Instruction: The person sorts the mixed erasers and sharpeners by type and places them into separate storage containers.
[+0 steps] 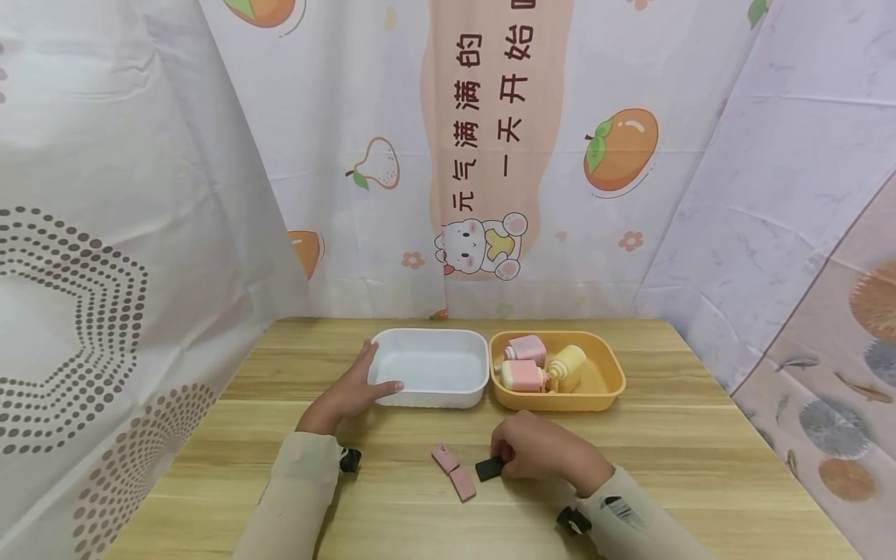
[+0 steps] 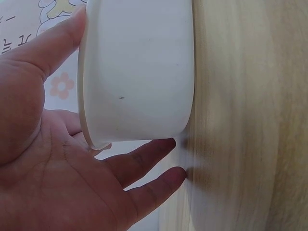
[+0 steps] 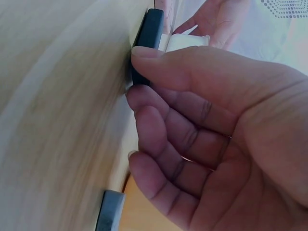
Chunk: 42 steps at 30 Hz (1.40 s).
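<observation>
My left hand (image 1: 355,385) is at the left end of a white plastic tray (image 1: 427,400), its thumb on the near rim. In the left wrist view its fingers are spread, nearly straight, round the tray's end. My right hand (image 1: 542,451) pinches a small black rectangular block (image 1: 489,467) between thumb and forefinger, low over the table; its other fingers are curled. Left of that block, two pink rectangular blocks (image 1: 444,459) lie end to end in a slanting line. A second dark block (image 3: 110,211) shows below the curled fingers in the right wrist view, hidden in the head view.
A yellow tray (image 1: 602,379) stands right beside the white one, holding several pink and yellow toy bottles (image 1: 525,376). Both are towards the back of the wooden table (image 1: 392,513). Printed curtains (image 1: 364,257) hang behind and at both sides.
</observation>
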Available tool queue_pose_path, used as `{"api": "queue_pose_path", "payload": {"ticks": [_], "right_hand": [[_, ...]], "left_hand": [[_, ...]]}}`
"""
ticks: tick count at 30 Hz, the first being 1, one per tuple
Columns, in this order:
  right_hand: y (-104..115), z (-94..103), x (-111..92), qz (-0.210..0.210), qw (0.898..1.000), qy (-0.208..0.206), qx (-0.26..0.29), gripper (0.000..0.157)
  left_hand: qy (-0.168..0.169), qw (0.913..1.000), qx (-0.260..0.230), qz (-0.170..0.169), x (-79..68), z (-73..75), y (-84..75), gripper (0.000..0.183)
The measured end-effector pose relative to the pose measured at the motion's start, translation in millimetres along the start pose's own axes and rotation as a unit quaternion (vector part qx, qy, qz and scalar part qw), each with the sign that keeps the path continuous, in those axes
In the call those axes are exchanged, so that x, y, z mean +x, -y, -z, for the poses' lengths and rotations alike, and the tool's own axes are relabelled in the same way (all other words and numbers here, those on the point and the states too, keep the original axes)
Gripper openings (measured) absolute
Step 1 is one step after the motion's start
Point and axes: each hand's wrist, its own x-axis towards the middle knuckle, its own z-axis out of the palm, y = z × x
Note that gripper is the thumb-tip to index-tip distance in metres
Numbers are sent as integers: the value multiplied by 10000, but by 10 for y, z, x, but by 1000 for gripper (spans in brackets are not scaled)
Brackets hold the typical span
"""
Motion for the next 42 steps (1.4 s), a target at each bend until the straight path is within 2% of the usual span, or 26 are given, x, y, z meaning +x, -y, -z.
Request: {"api": "queue_pose_path", "payload": {"ticks": [23, 34, 42], "right_hand": [[-21, 53, 36, 151, 9998, -128, -43, 13], [33, 194, 102, 191, 9991, -352, -109, 9], [61, 304, 222, 480, 9967, -608, -223, 7]], "left_hand": [[13, 9999, -69, 111, 13, -2, -4, 115], [30, 10000, -53, 67, 11, -9, 24, 114], [10, 10000, -49, 33, -2, -9, 9, 114]]}}
